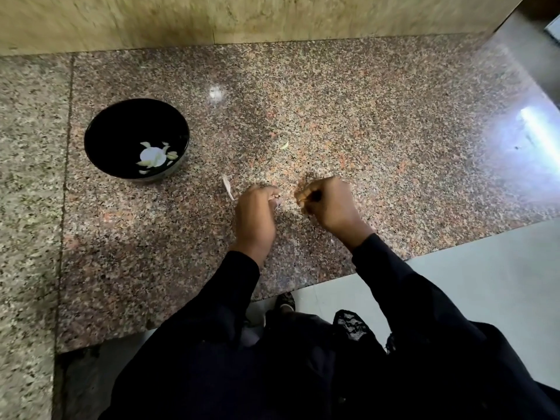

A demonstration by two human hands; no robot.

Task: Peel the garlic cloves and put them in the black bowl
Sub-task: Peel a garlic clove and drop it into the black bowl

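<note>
The black bowl (137,137) stands on the granite counter (363,116) at the left and holds several pale peeled garlic cloves (154,156). My left hand (256,216) hovers low over the counter, its fingers curled round a small pale garlic clove (278,202) at the fingertips. My right hand (328,204) is close beside it, fingers curled round a thin dark-handled tool (312,197) that I cannot identify. A strip of garlic skin (227,186) lies just left of my left hand. A small pale piece of garlic (285,145) lies farther back on the counter.
A beige stone wall (272,16) rises behind the counter. The counter's front edge runs diagonally under my forearms, with pale floor tiles (485,283) below at the right. Bright light glare marks the counter's right end.
</note>
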